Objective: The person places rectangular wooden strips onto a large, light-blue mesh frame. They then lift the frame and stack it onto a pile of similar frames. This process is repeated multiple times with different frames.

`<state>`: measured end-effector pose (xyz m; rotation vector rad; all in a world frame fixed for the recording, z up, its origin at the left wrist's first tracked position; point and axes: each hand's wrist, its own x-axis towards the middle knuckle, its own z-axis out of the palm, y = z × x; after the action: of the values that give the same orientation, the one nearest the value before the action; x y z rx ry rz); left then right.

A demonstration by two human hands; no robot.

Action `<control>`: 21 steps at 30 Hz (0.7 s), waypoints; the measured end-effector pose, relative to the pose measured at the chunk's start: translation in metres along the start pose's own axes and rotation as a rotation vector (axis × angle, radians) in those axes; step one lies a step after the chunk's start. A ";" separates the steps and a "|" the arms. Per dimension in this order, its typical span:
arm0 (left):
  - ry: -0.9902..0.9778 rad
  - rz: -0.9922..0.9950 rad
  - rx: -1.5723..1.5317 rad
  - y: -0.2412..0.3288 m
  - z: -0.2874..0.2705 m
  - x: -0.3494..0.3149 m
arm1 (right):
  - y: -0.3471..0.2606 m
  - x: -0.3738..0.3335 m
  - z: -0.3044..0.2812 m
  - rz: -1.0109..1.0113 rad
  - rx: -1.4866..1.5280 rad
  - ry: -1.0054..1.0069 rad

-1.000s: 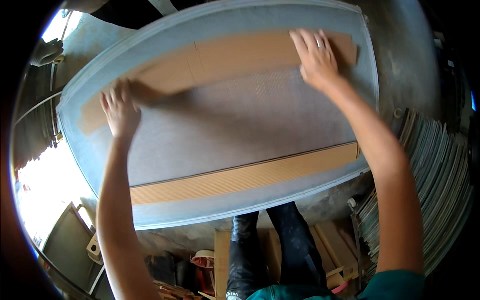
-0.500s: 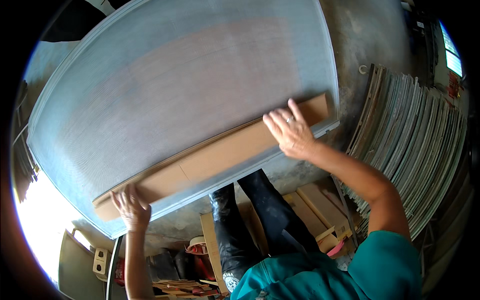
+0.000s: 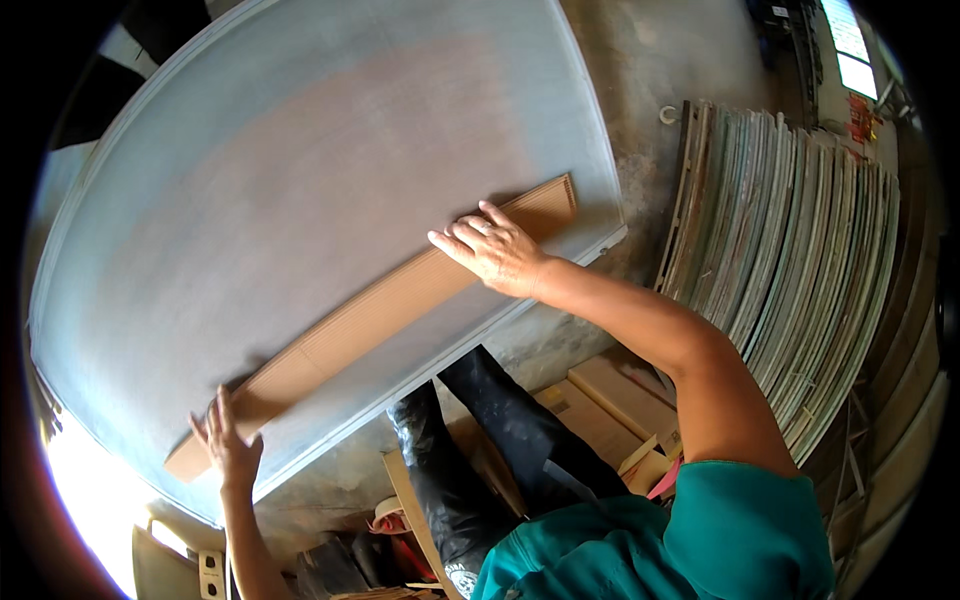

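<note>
A long, narrow folded cardboard strip lies slantwise along the near part of a large pale panel. Layered edges show at its right end. Over the strip's left end, my left hand has its fingers spread and touches the cardboard. Toward the other end, my right hand rests across it, fingers bent over the far edge and thumb stretched to the left. The undersides of both hands' fingers are partly hidden. Dark shadow shows along the strip's far edge beside each hand.
A thick row of thin, worn boards stands at the right. Flattened cardboard boxes lie near my legs. Below the panel are a light block with holes and assorted clutter. A tape roll is on the concrete floor.
The view has shifted, moving the panel and boards leftward. My right hand's fingers now bend over the strip's far edge, and my left hand's fingers are spread wider. The strip's near side sits farther from the panel's near edge.
</note>
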<state>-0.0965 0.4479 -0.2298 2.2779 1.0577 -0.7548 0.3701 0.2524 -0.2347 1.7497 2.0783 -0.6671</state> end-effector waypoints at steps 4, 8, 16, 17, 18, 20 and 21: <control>0.499 -0.441 -0.800 -0.169 0.047 -0.037 | 0.028 -0.033 -0.018 0.596 0.494 0.028; 0.500 -1.035 -1.146 -0.246 0.048 -0.039 | 0.115 -0.070 0.055 1.176 1.130 0.355; 0.496 -1.142 -1.261 -0.248 0.078 -0.062 | 0.096 -0.015 0.025 1.252 0.862 0.339; 0.531 -1.132 -1.271 -0.259 0.082 -0.058 | 0.108 0.005 0.020 1.219 0.883 0.379; 0.562 -1.121 -1.276 -0.270 0.081 -0.051 | 0.120 0.022 0.015 1.188 0.905 0.420; 0.575 -1.050 -1.380 -0.299 0.062 -0.046 | 0.154 0.071 -0.009 1.072 1.044 0.479; 0.594 -0.978 -1.387 -0.255 0.031 -0.001 | 0.180 0.087 -0.020 1.060 1.085 0.494</control>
<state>-0.3087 0.5714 -0.3057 0.6769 2.0656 0.4212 0.5316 0.3581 -0.2888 3.3887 0.5255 -1.1205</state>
